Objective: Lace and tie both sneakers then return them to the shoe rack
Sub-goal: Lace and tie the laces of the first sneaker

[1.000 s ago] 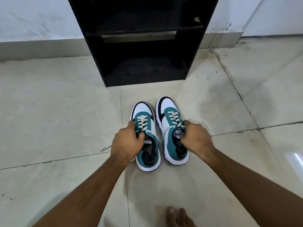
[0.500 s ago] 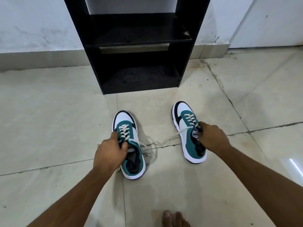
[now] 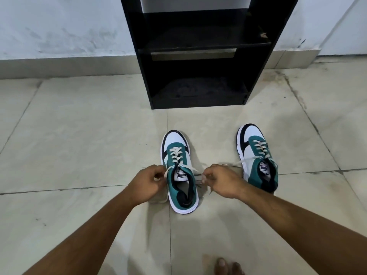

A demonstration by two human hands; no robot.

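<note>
Two teal, white and black sneakers stand on the tiled floor, toes toward a black shoe rack (image 3: pixel 196 56). The left sneaker (image 3: pixel 179 175) sits between my hands, its white laces threaded but loose. My left hand (image 3: pixel 148 182) pinches the left lace end beside the shoe's collar. My right hand (image 3: pixel 220 180) pinches the right lace end on the other side. The right sneaker (image 3: pixel 258 157) stands apart to the right, untouched, with a loose lace trailing left across the floor toward my right hand.
The rack has two dark shelves with nothing on them and stands against a white wall (image 3: pixel 59 26). My bare toes (image 3: pixel 228 266) show at the bottom edge. Pale floor tiles (image 3: pixel 79 135) spread to the left and right of the shoes.
Both hands let go of the sneakers' collars. The right hand moved left from the right sneaker to the left one. Each hand now holds a lace end of the left sneaker.
</note>
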